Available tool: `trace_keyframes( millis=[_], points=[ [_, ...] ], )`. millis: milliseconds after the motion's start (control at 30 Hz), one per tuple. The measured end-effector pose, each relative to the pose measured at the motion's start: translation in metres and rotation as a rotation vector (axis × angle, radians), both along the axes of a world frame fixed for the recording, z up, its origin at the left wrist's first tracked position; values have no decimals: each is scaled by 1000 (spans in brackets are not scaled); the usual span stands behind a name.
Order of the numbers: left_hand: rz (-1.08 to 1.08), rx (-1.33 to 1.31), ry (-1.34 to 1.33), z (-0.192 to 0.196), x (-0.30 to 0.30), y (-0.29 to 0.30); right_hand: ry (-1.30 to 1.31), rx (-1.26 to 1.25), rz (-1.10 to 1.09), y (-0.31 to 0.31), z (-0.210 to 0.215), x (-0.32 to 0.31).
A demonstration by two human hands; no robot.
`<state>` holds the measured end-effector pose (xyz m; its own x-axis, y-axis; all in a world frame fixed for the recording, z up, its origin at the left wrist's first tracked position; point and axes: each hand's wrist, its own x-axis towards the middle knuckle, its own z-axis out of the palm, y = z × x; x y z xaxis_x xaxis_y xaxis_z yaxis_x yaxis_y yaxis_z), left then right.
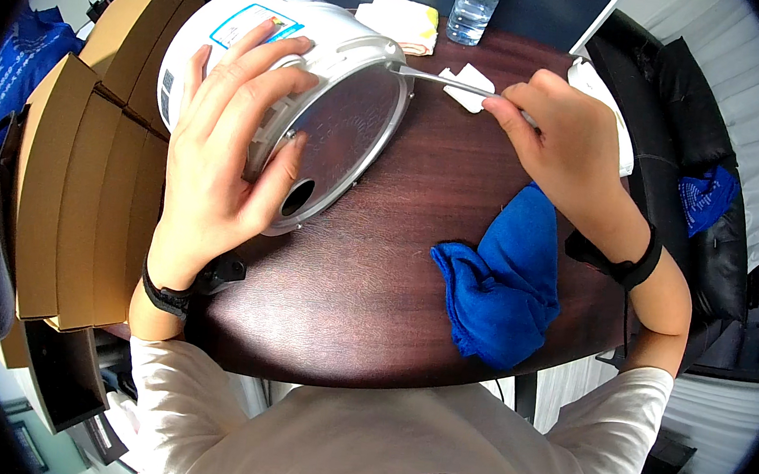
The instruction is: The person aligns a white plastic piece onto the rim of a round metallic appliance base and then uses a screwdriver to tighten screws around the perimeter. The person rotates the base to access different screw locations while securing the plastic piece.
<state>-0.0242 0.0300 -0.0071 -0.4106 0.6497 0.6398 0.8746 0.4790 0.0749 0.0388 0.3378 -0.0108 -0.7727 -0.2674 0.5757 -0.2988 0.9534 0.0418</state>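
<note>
A white, drum-shaped appliance lies tilted on its side at the back left, its round, dark end face turned toward the right. A black oval hole shows low on that face. My left hand grips the near side, fingers spread over the white wall and thumb by the rim. Pinched in my right hand is a thin metal tool; its flat tip touches the upper rim of the face, and its handle is mostly hidden. I cannot make out its exact kind.
A crumpled blue cloth lies on the dark wooden table. Behind the appliance are a folded white cloth and a water bottle. White scraps lie under the tool. Cardboard boxes stand left; a black sofa is right.
</note>
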Motion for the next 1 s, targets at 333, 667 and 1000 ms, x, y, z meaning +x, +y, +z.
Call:
trace_keyframes(
  millis=[333, 667, 1000],
  points=[
    [-8, 8, -14, 0, 0, 0, 91, 92, 9, -2, 2, -2],
    [6, 3, -21, 1, 1, 0, -1457, -1591, 98, -11, 3, 3],
    [1, 28, -12, 0, 2, 0, -141, -82, -27, 6, -5, 3]
  ],
)
